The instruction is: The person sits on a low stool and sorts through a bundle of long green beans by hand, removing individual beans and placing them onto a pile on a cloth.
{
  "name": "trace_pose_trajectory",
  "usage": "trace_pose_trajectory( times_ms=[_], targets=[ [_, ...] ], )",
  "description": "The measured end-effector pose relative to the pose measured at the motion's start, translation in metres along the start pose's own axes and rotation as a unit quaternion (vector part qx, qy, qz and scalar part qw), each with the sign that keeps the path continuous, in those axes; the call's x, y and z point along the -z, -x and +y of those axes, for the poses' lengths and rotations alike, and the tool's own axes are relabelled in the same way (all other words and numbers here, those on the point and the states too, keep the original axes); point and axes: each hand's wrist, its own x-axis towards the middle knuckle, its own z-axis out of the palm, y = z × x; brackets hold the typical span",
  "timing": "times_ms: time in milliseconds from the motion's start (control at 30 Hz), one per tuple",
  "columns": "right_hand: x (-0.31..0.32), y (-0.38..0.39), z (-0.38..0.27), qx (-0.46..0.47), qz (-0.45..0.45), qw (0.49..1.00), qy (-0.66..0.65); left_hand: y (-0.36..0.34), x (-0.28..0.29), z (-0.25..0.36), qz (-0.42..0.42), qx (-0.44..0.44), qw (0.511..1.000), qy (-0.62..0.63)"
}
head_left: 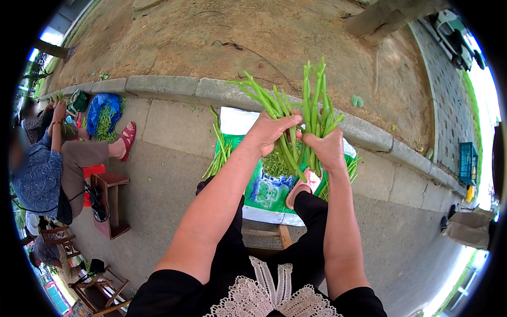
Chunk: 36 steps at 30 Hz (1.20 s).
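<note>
In front of me my left hand (270,132) is closed round a bunch of long green stalks (264,98), which fan out to the upper left. My right hand (326,147) grips another bunch of green stalks (315,98), held nearly upright beside the first. The two hands almost touch, and the lower ends of the stalks cross between them. Below them a green and white sack (256,214) is spread on the ground, with a heap of small green bits (275,165) on it. More stalks (219,153) lie along its left edge, and others (350,168) along its right.
A stone kerb (163,89) runs past the sack's far side, with bare soil beyond. My pink slipper (313,180) rests on the sack. At left sits another person, near a blue bag (101,108) of greens and a wooden stool (110,203). A blue crate (467,162) stands far right.
</note>
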Motion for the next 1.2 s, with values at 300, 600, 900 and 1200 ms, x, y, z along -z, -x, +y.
trace_pose_trajectory(
  times_ms=[300, 600, 900, 1200],
  targets=[
    [0.028, -0.007, 0.011, -0.039, 0.114, 0.991, -0.056, -0.001, -0.002, -0.001, -0.019, -0.002, 1.000, 0.000],
    [0.008, -0.003, 0.009, -0.092, -0.003, 0.984, -0.150, -0.006, 0.000, -0.004, 0.049, -0.042, 0.996, 0.061],
    [-0.003, -0.002, 0.020, -0.076, -0.018, 0.982, -0.169, -0.005, -0.002, -0.005, -0.002, -0.027, 0.997, 0.067],
    [-0.005, -0.002, 0.019, -0.082, 0.000, 0.978, -0.191, -0.006, -0.002, -0.006, 0.017, -0.040, 0.998, 0.046]
  ],
)
